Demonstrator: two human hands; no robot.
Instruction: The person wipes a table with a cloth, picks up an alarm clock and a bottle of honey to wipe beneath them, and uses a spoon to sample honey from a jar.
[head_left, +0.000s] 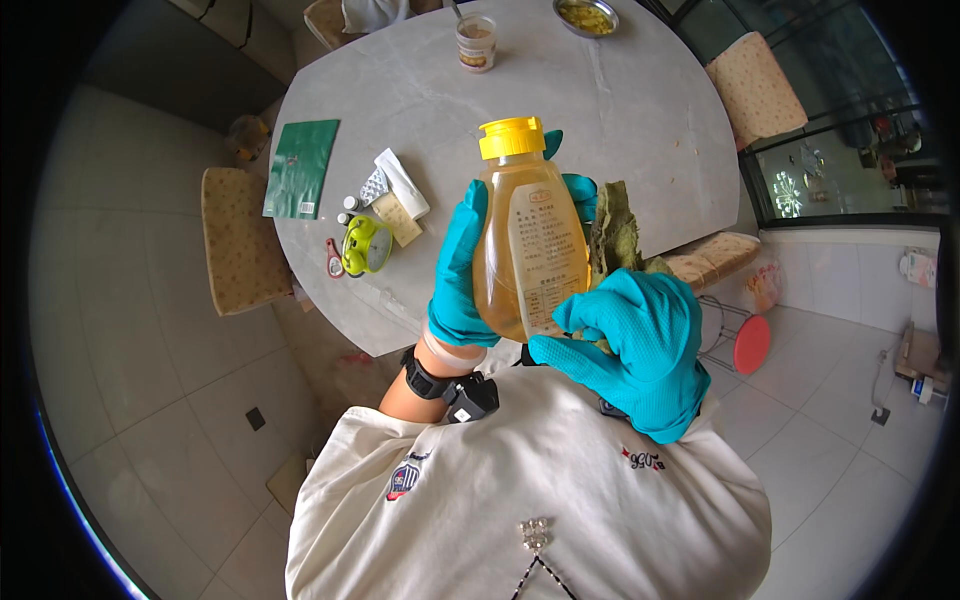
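A plastic squeeze bottle (499, 247) with a yellow flip cap and amber contents stands upright before my chest, its printed label towards me. My left hand (461, 262), in a teal rubber glove, wraps round the bottle from behind, thumb on its left side and fingertips showing at its right. Also gloved in teal, my right hand (626, 345) is at the bottle's lower right, fingers bent. It holds a crumpled green cloth (615, 229), which rises above the knuckles beside the bottle. Part of the cloth is hidden behind the right hand.
On the grey marbled table (420, 82) are a tub with a spoon (476, 49), a metal bowl of food (586, 16), a green booklet (301, 169), a yellow-green alarm clock (367, 246), a blister pack (373, 186) and small bottles. Padded chairs (244, 240) stand around the table.
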